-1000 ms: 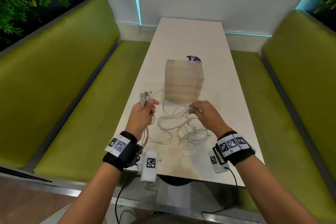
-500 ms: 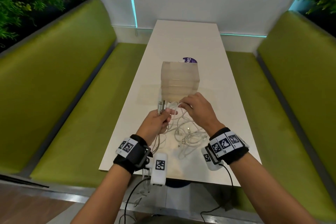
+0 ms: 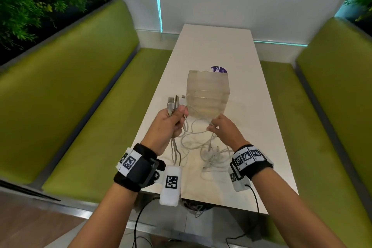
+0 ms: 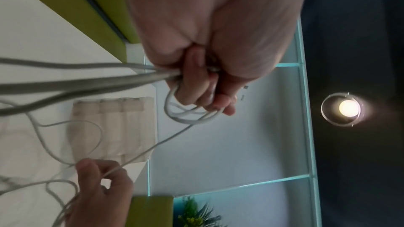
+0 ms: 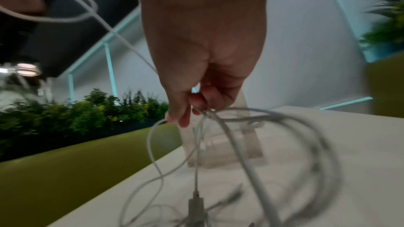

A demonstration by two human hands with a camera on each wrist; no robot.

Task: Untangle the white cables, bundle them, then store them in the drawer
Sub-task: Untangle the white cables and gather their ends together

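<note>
A tangle of white cables [image 3: 211, 153] lies on the near part of the white table [image 3: 237, 187]. My left hand [image 3: 171, 123] is raised above the table's left side and grips several cable ends, whose plugs [image 3: 176, 101] stick up above the fist. In the left wrist view the left hand [image 4: 203, 92] holds looped strands. To the right, my right hand [image 3: 219, 127] pinches a thin strand that runs across to the left hand; the right wrist view shows the right hand [image 5: 196, 110] pinching cables that hang to the table. The translucent drawer unit [image 3: 208, 94] stands just beyond both hands, its drawers closed.
A purple round label [image 3: 219, 69] peeks out behind the drawer unit. Green benches [image 3: 90, 106] flank the table on both sides, and a white wall closes the far end. Plants [image 3: 30, 6] line the upper left. Black wires [image 3: 201, 207] hang under the near table edge.
My left hand has risen and drawn nearer with more plugs gathered in it. The right hand has lifted from the pile and now pinches a strand pulled taut between both hands.
</note>
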